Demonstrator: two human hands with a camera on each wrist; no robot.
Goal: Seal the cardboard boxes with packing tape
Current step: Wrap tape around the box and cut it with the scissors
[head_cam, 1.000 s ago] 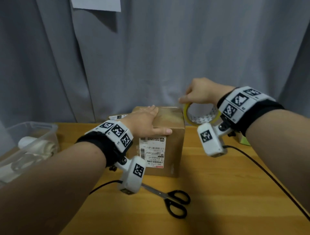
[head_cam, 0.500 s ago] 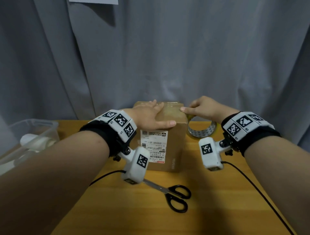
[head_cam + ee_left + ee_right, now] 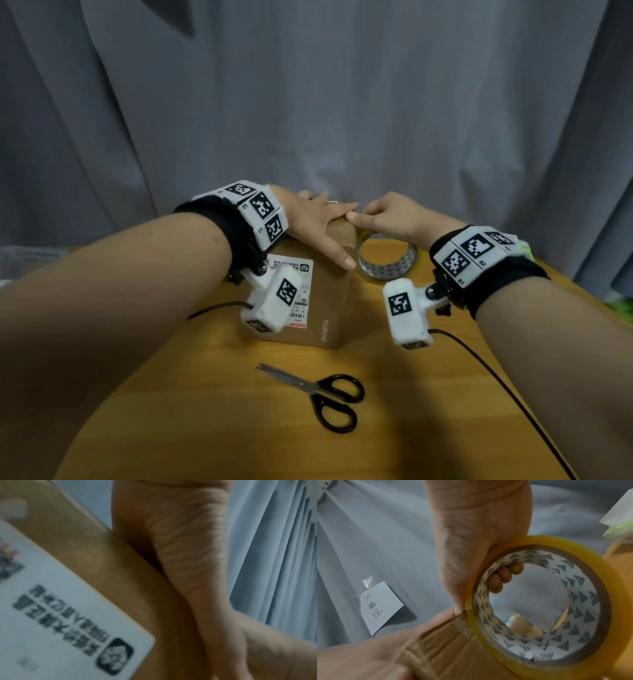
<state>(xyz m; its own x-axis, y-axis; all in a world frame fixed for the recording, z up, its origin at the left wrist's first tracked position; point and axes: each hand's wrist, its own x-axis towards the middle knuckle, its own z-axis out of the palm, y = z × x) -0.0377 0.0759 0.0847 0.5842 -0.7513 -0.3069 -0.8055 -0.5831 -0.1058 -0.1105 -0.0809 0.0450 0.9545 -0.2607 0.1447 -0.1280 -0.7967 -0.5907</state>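
A small cardboard box stands on the wooden table, close to the grey curtain behind it. The left hand lies flat on top of the box, fingers straight and spread, pressing down; its grip is open, holding nothing. A white shipping label is stuck on the box's near face, partly hidden by the wrist camera.

The right hand is at the box's top right edge, its fingertip touching the left hand's fingers. Its grip is closed on a roll of packing tape: in the right wrist view the fingers curl through the roll's core, which is printed with small grey triangles. The roll hangs just beside the box's right side, and a strip of tape runs from it onto the cardboard.

A pair of black-handled scissors lies on the table in front of the box, apart from both hands. A handwritten paper note is taped to the curtain.
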